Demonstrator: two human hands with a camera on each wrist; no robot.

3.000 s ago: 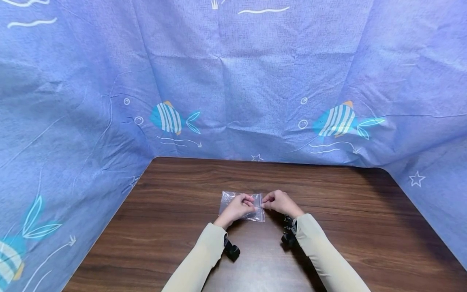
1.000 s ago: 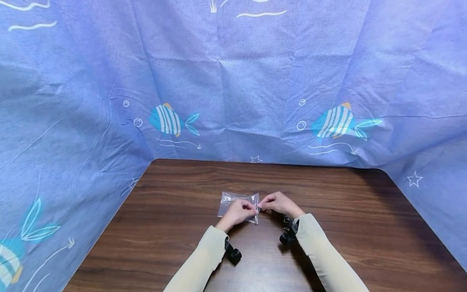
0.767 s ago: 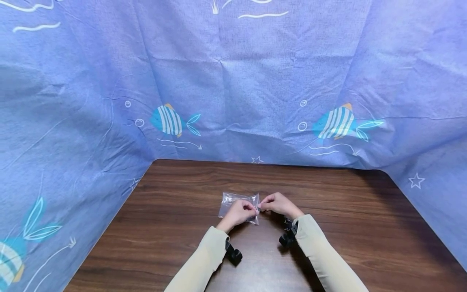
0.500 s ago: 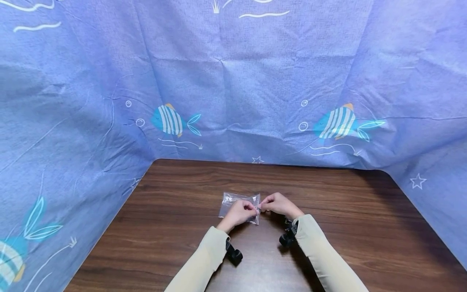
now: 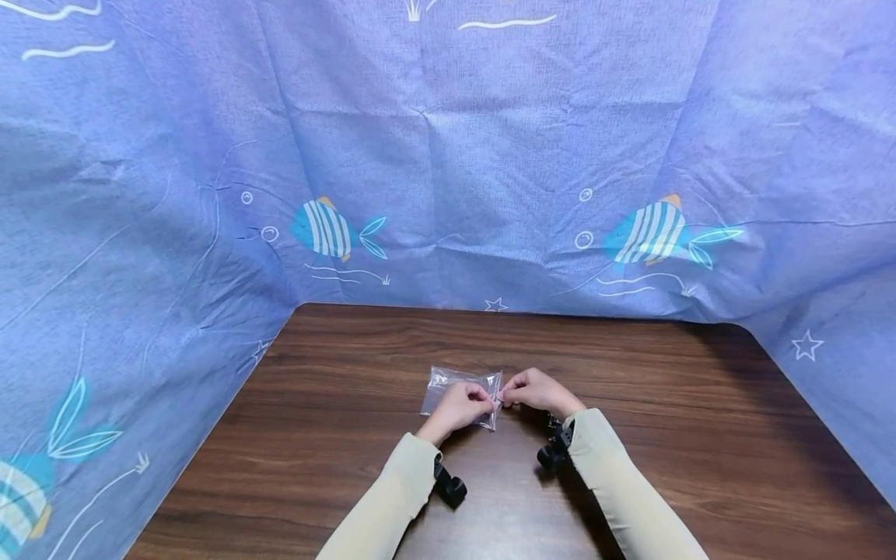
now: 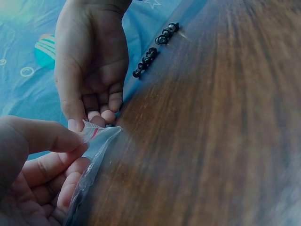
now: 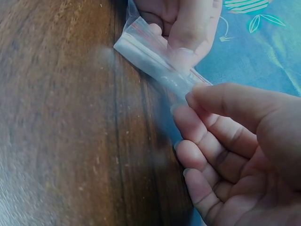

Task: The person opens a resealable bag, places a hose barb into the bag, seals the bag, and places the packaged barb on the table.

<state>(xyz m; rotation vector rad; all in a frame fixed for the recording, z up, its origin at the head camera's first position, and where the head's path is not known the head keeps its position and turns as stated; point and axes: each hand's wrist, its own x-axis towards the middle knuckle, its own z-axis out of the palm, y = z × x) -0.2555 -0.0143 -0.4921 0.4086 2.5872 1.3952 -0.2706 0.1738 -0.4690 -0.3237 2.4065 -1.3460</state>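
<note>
A small clear zip bag (image 5: 438,381) lies on the table, its zip edge with a red line (image 7: 155,37) lifted between my two hands. My left hand (image 5: 458,406) pinches that edge just below the zip with thumb and forefinger. Opposite it, my right hand (image 5: 537,390) pinches the outer lip of the bag, its other fingers loosely curled, as the right wrist view shows. The fingertips of both hands are close together. In the left wrist view the bag's mouth (image 6: 104,134) stands raised and creased; whether the zip is parted I cannot tell.
The brown wood-grain table (image 5: 336,389) carries the bag. A blue curtain with fish prints (image 5: 490,171) hangs along its back and sides. Black wrist cameras (image 5: 450,488) are strapped under both wrists.
Over three seconds my left hand has shifted right and slightly nearer me, from over the bag to its zip edge, which now bends upward. During the last second both hands have barely moved.
</note>
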